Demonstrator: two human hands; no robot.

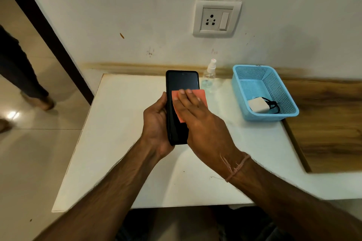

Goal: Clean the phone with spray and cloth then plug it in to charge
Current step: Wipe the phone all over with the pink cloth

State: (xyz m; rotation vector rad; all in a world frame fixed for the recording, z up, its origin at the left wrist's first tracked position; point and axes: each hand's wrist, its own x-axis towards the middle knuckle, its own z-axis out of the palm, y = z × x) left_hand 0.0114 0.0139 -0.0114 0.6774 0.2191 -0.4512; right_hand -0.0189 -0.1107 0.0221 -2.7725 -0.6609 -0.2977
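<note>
A black phone [181, 82] is held screen-up above the white table [121, 143], gripped along its left edge and bottom by my left hand [155, 125]. My right hand [197, 119] lies flat on the screen, its straight fingers pressing an orange cloth [201, 96] onto the glass. The cloth covers the middle of the screen; the top part shows dark. A clear spray bottle [209, 78] with a white nozzle stands by the wall just right of the phone. A white charger [258, 104] with a black cable lies in the blue basket [252, 73].
A wall socket [216, 18] with a switch is mounted above the table. A wooden surface [329, 123] adjoins the table on the right. Another person's legs and feet [21, 76] stand on the tiled floor at the left.
</note>
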